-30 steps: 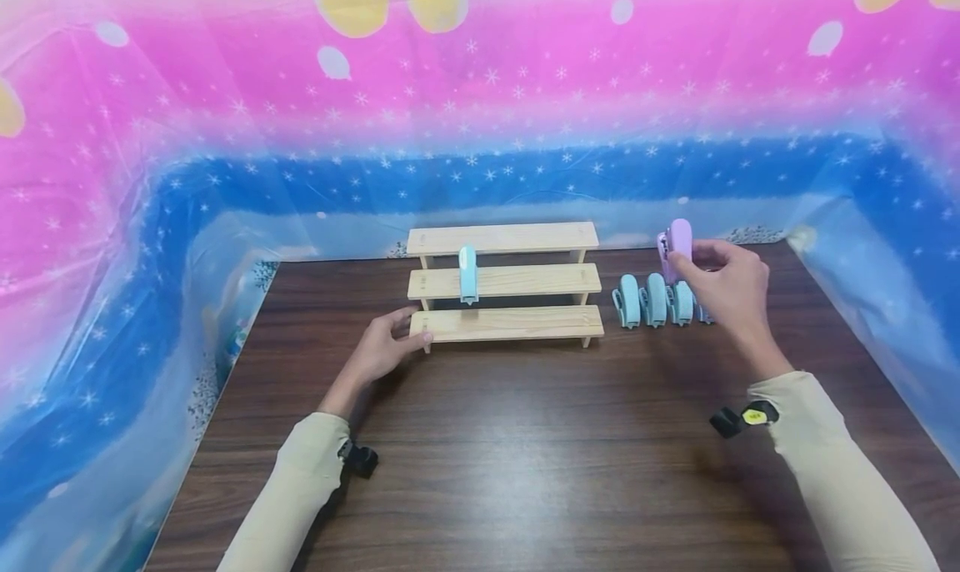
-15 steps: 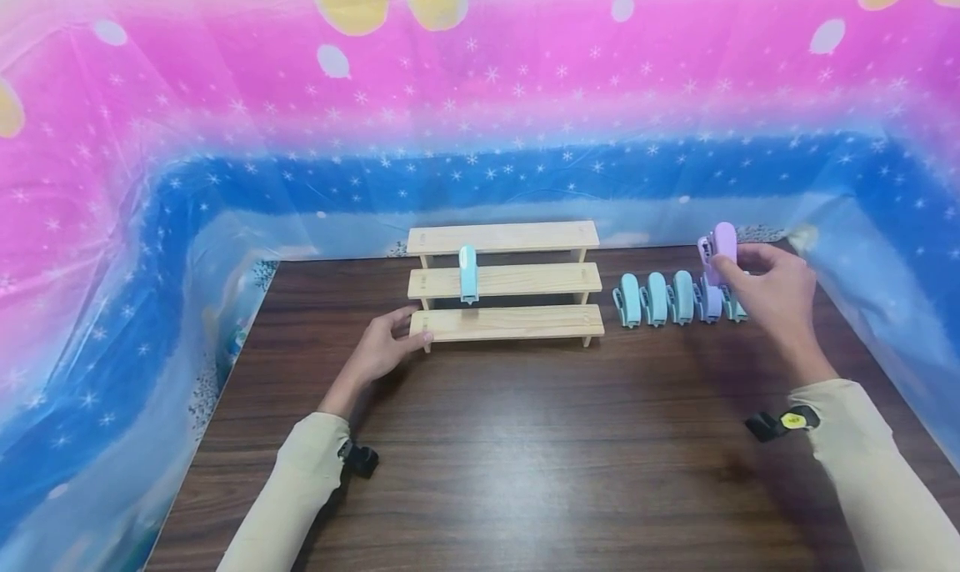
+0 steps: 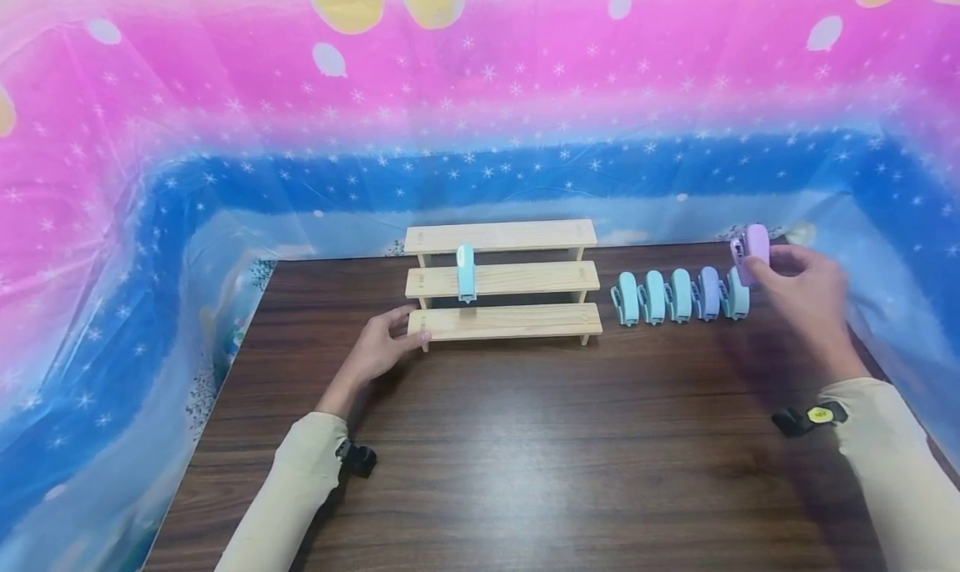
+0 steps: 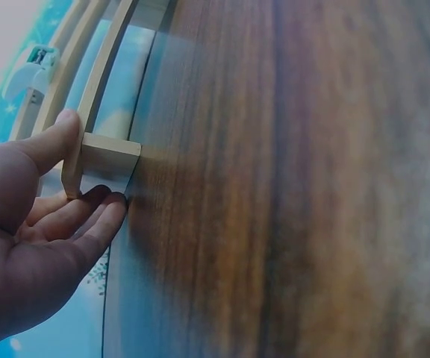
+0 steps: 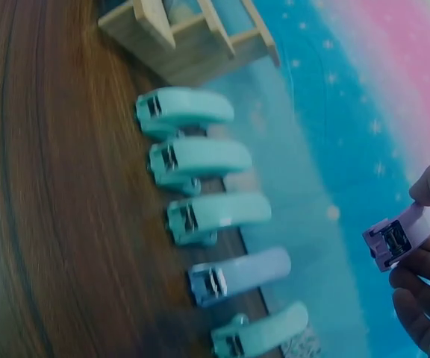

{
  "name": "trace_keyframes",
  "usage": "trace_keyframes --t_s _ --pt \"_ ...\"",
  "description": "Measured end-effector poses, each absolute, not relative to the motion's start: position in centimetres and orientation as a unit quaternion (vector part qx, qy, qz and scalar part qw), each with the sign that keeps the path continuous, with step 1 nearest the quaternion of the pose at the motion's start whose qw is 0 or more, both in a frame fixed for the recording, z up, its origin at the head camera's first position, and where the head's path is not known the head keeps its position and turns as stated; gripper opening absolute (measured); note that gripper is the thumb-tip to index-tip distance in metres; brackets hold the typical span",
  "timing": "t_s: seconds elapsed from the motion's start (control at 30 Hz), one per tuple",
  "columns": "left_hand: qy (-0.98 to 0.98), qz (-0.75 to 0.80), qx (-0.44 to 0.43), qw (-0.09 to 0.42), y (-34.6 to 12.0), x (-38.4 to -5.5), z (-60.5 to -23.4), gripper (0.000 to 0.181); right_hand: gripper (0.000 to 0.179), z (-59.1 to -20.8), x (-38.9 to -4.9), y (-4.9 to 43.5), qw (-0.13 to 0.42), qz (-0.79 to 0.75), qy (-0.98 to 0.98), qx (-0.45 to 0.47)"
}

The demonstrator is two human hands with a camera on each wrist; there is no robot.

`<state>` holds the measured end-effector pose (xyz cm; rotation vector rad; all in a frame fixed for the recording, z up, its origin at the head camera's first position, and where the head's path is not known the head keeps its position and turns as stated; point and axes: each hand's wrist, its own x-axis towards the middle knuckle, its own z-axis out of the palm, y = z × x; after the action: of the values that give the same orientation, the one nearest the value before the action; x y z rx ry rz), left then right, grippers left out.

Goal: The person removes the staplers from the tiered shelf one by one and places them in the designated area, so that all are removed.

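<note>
A pale wooden three-step rack [image 3: 517, 322] stands at the back of the table, with a light-blue mini stapler [image 3: 467, 272] upright on its middle step. My left hand [image 3: 381, 348] holds the left end of the lowest step. In the left wrist view its thumb lies on the board [image 4: 99, 82] and the other fingers are beneath and behind. My right hand [image 3: 808, 301] pinches a pink-purple mini stapler [image 3: 757, 245] in the air, above and beyond the right end of a row of staplers. The right wrist view shows the front of this held stapler [image 5: 394, 242].
Right of the rack, several mini staplers stand side by side: teal ones [image 3: 654, 298] and one lavender [image 3: 707, 293], second from the right. The dark wood-grain table [image 3: 480, 447] meets a pink and blue snowflake cloth [image 3: 480, 172] at the back and sides.
My right hand has moved to the right with the pink-purple stapler, uncovering the lavender and rightmost teal staplers in the row. My left hand has stayed on the rack.
</note>
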<state>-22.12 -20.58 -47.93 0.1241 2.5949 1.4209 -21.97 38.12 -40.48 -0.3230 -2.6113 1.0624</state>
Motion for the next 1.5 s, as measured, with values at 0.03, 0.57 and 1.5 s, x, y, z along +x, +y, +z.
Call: trace_keyframes --t_s 0.03,0.57,1.5 --pt "0.873 0.477 0.043 0.090 -20.6 -22.1 -47.9 0.071 0.068 -40.6 -22.0 38.4 0.151 0.369 -0.910 -0.113" --pt "0.870 0.482 0.048 0.086 -20.6 -22.1 -48.1 0.071 0.069 -43.0 -22.7 43.0 0.137 0.361 -0.912 -0.137" --pt "0.868 0.487 0.045 0.087 -20.7 -22.1 -48.3 0.071 0.079 -49.6 -23.5 45.4 0.091 0.355 -0.915 -0.168"
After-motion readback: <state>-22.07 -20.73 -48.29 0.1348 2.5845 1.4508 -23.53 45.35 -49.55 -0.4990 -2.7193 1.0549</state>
